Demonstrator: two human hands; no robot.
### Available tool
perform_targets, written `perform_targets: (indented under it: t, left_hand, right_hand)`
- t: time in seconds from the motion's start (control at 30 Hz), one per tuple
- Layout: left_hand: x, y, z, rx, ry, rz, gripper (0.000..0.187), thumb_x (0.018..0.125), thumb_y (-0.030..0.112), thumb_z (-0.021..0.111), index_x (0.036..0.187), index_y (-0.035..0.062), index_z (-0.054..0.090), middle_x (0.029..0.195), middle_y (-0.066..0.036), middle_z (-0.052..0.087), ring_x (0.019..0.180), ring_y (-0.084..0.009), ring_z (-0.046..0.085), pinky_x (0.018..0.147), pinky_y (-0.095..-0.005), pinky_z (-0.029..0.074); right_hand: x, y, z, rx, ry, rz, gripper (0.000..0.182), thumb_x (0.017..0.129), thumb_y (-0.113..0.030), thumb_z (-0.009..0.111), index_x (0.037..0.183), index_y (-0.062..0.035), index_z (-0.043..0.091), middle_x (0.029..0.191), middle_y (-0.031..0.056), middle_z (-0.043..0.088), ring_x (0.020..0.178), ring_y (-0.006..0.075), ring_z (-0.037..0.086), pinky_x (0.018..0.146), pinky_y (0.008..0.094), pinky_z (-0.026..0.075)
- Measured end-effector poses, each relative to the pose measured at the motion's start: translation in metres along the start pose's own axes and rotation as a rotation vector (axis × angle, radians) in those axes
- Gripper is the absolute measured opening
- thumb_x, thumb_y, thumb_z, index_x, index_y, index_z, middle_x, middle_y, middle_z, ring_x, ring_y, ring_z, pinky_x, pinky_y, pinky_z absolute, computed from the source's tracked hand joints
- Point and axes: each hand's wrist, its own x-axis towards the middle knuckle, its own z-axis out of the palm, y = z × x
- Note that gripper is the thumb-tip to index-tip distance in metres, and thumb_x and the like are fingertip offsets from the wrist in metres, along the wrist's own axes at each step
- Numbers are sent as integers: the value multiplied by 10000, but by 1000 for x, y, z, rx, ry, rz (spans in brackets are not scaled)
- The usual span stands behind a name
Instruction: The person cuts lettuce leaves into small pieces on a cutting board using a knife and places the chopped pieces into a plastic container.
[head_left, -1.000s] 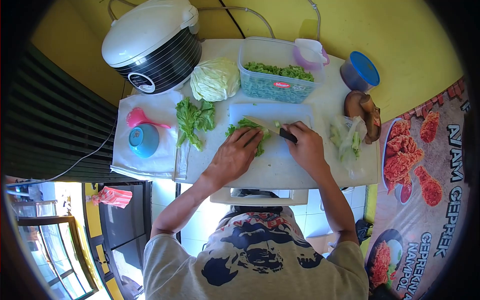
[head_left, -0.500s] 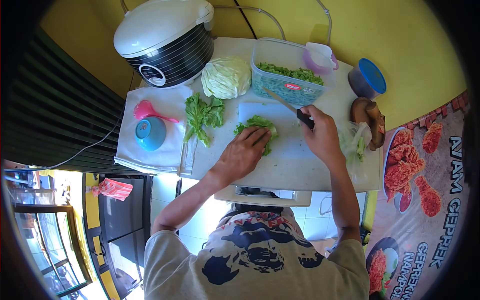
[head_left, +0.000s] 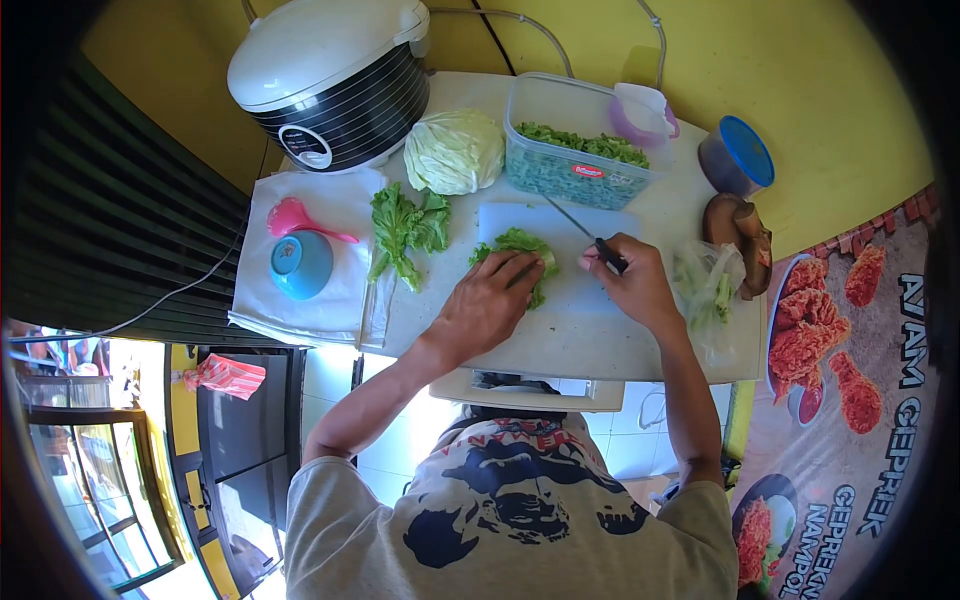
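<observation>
1. A white cloth lies at the left end of the table, with a pink spoon and an upturned blue bowl on it.
2. A rice cooker stands behind the cloth, and a cabbage sits just beside it.
3. A loose bunch of lettuce leaves lies on the table between the cloth and the white cutting board.
4. The left hand lies flat, fingers curled down over a small bundle of greens at the left part of the board, pinning it in place.
5. That bundle looks light, soft and limp, so I judge it would crush or slide apart easily; pressing down from above near the cut end, fingertips tucked back, seems the safest place to hold it.
6. The right hand is closed around the black handle of a knife, whose thin blade points up and away toward the container, lifted clear of the greens.
7. The knife is stiff and sharp, best held by the handle alone.
8. A clear plastic container of chopped greens stands behind the board, with a pink-rimmed lid at its far right corner.
9. A plastic bag with more greens lies right of the board, near a brown wooden thing and a blue-lidded tub.
</observation>
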Motion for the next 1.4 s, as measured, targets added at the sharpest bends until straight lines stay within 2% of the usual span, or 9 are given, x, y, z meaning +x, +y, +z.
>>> perform_targets:
  t: [0.2, 0.4, 0.5, 0.6, 0.7, 0.8, 0.9, 1.1, 1.4]
  left_hand:
    - [12, -14, -12, -129, -75, -61, 501, 921, 49, 661, 1416, 29, 591, 1344, -167, 624, 1230, -366, 582, 1037, -467, 503]
    - [30, -24, -23, -64, 46, -110, 466, 960, 105, 680, 1416, 62, 595, 1354, -171, 611, 1237, -358, 571, 1048, -486, 466]
    - [32, -27, -16, 98, 70, -104, 476, 943, 158, 721, 1397, 74, 606, 1393, -150, 587, 1300, -349, 527, 1099, -504, 405]
    - [31, -31, -11, 48, -15, -86, 397, 935, 211, 746, 1289, 69, 636, 1446, -131, 551, 1355, -326, 481, 1115, -516, 355]
    - [36, -30, -17, -39, -71, -89, 286, 943, 202, 739, 1164, 56, 633, 1346, -148, 625, 1307, -324, 540, 1115, -498, 332]
    - [43, -18, -33, -207, -232, -215, 214, 959, 165, 729, 1099, 49, 616, 1189, -156, 695, 1165, -338, 645, 1026, -482, 421]
    - [44, -1, -43, -627, -135, -263, 189, 969, 96, 717, 1114, 34, 613, 1054, -134, 724, 1003, -306, 717, 897, -429, 521]
    - [37, 7, -34, -774, 74, -217, 271, 958, 43, 739, 1207, 3, 639, 1019, -94, 709, 949, -166, 695, 834, -346, 559]
    - [27, -2, -39, -709, 69, -183, 214, 949, 121, 786, 1110, 13, 697, 979, -65, 694, 874, -109, 614, 777, -283, 498]
  right_hand:
    - [-14, -5, 9, -243, -77, 106, 178, 884, -137, 774, 944, 14, 701, 986, 185, 690, 870, 408, 679, 745, 475, 533]
    - [-23, 1, 2, -368, 293, 93, 173, 933, -121, 724, 911, 42, 669, 913, 213, 690, 816, 414, 669, 702, 479, 523]
    - [-19, -16, -19, -405, 126, 363, 211, 983, -150, 698, 900, 42, 668, 758, 191, 676, 699, 383, 672, 643, 430, 519]
    - [-23, -7, -11, -114, 277, 148, 268, 1020, -195, 679, 895, 42, 673, 670, 162, 663, 615, 309, 673, 606, 385, 506]
    - [-22, -16, -9, -102, 126, 242, 258, 1023, -204, 685, 977, 49, 705, 757, 158, 715, 671, 215, 699, 647, 347, 523]
    - [-22, -25, 5, 101, 109, 147, 282, 1018, -229, 702, 1088, 43, 719, 821, 111, 745, 702, 150, 670, 684, 305, 527]
    - [-20, -26, 27, 316, 135, 27, 336, 990, -245, 748, 1184, 28, 716, 889, 46, 746, 741, 112, 640, 718, 274, 527]
    - [-16, -42, 18, 467, -109, 287, 236, 923, -185, 825, 1043, -9, 722, 874, -26, 689, 718, 34, 567, 642, 234, 461]
    - [-16, -39, 15, 430, 21, 116, 144, 923, -128, 813, 968, -40, 708, 785, -36, 657, 651, 16, 505, 601, 229, 413]
